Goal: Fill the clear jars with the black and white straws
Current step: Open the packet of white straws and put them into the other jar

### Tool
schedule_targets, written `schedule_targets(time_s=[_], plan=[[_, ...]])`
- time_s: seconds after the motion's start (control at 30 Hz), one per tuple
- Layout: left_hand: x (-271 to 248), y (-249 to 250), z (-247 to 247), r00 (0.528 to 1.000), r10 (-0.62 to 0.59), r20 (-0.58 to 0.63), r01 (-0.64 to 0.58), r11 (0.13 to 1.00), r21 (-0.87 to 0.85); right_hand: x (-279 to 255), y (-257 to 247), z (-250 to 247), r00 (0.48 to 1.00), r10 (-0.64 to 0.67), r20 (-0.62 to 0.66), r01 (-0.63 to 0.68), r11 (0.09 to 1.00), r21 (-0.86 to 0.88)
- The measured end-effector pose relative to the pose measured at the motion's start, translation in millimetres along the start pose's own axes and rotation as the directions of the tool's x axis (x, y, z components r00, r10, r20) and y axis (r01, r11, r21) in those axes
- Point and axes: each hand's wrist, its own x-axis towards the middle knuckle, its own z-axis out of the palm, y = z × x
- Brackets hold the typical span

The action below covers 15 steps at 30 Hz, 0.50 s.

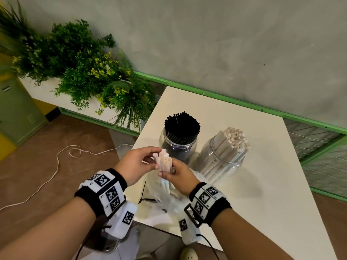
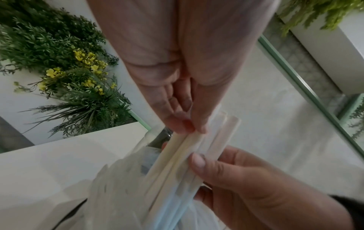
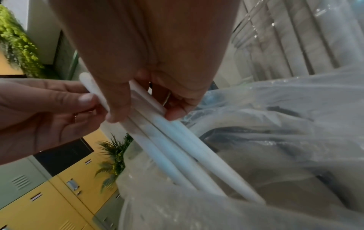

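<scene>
A small bundle of white straws stands upright between both hands above a clear plastic bag, its lower ends still inside the bag. My right hand grips the bundle from the right, thumb and fingers curled round it. My left hand pinches the upper ends from the left. Behind stand two clear jars: the left jar packed with black straws, the right jar packed with white straws, leaning right.
The white table sits against a grey wall with a green rail. Green plants in a white planter stand to the left. A white cable lies on the brown floor. A few black straws lie by the bag.
</scene>
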Motion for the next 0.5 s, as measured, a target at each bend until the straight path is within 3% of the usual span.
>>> schedule_targets(time_s=[0.1,0.23,0.3,0.37,0.43,0.5], plan=[[-1.8,-2.3,5.0,0.999,0.046,-0.029,-0.045,0.998,0.047,7.1,-2.5,4.3,0.999,0.034,-0.001,-0.033,0.999,0.032],[-6.7,-1.7,7.5,0.992,0.089,-0.089,-0.082,0.994,0.073,5.2,-5.0,11.4,0.988,0.06,-0.14,-0.038,0.987,0.154],[-10.3,-5.7,7.8,0.985,0.121,-0.127,-0.098,0.98,0.175,-0.2,-5.9,4.1,0.976,0.07,-0.207,-0.022,0.974,0.227],[-12.1,-16.6,10.8,0.997,0.05,-0.064,-0.024,0.932,0.363,-6.8,-7.1,-4.6,0.96,0.064,-0.273,0.007,0.968,0.251],[-14.3,-29.4,19.1,0.989,-0.142,0.046,0.098,0.851,0.516,-14.0,-8.5,-9.7,0.944,0.028,-0.329,0.068,0.958,0.277],[-14.6,-36.8,27.3,0.965,-0.248,0.086,0.164,0.825,0.541,-18.3,-7.5,-10.3,0.929,0.003,-0.37,0.118,0.945,0.304]])
